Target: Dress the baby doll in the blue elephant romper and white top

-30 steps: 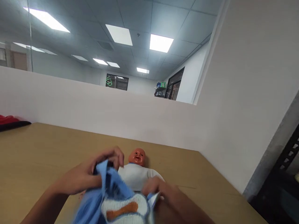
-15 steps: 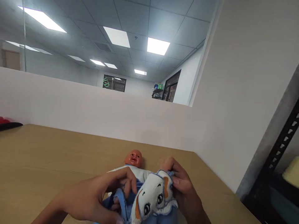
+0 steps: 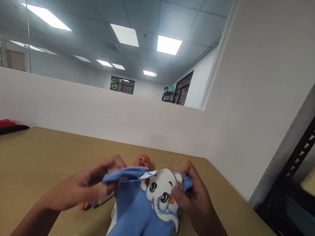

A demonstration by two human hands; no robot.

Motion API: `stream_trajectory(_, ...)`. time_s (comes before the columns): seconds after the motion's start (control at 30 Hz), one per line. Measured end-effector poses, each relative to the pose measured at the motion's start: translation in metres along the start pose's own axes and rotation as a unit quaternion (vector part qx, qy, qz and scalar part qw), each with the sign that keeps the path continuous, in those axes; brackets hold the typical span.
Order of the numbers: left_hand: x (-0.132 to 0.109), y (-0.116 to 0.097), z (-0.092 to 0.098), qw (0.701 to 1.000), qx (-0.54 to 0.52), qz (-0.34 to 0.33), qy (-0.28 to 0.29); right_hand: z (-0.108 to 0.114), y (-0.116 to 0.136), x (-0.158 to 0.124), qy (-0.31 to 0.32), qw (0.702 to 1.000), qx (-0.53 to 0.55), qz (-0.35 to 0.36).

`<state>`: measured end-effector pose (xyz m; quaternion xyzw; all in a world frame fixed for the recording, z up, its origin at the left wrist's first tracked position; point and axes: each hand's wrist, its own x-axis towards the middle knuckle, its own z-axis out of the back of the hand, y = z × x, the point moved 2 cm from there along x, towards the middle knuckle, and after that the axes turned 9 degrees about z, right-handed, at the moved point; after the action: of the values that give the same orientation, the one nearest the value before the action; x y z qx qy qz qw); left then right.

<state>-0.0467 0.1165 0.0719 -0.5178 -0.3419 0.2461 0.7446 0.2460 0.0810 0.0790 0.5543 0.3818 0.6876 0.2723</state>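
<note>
A baby doll [image 3: 142, 160] lies face up on the table, its head at the far end. Blue doll overalls [image 3: 134, 206] with a white embroidered elephant face [image 3: 162, 186] cover most of its body. My left hand [image 3: 95, 183], slightly blurred, pinches the upper left edge of the overalls and lifts the blue strip. On the other side, my right hand [image 3: 194, 193] grips the upper right edge, thumb on the elephant's face. One small doll hand [image 3: 85, 206] shows below my left wrist. The doll's torso is hidden behind the raised cloth.
The tan tabletop [image 3: 61, 154] meets a low white wall [image 3: 118, 114] with a glass pane above it. A red item [image 3: 8, 123] and a black edge sit at the far left. A black slotted rack [image 3: 297, 160] stands right of the table.
The overalls' upper edge has been spread out and raised, and the elephant face has turned more upright. My left hand has moved up and left along the cloth. The view has shifted slightly.
</note>
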Motion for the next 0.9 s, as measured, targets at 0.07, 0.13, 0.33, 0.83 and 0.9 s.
stream_trajectory(0.07,-0.002,-0.008,-0.015,0.985,0.146,0.096,0.013,-0.003,-0.002,-0.002,-0.010,0.999,-0.041,-0.002)
stream_trajectory(0.13,0.000,-0.016,-0.028,0.949,0.280,0.145,-0.001,-0.003,-0.002,-0.003,-0.019,0.999,-0.038,0.023)
stream_trajectory(0.33,0.008,-0.019,-0.040,0.962,0.262,0.043,0.071,0.015,0.005,-0.004,-0.026,0.998,0.025,0.044)
stream_trajectory(0.83,-0.011,-0.025,-0.052,0.993,0.085,0.086,-0.013,-0.009,-0.006,0.000,0.330,0.929,-0.139,-0.095)
stream_trajectory(0.9,-0.021,-0.023,-0.056,0.984,0.101,0.121,-0.080,-0.019,-0.017,-0.012,0.271,0.923,-0.221,-0.158)
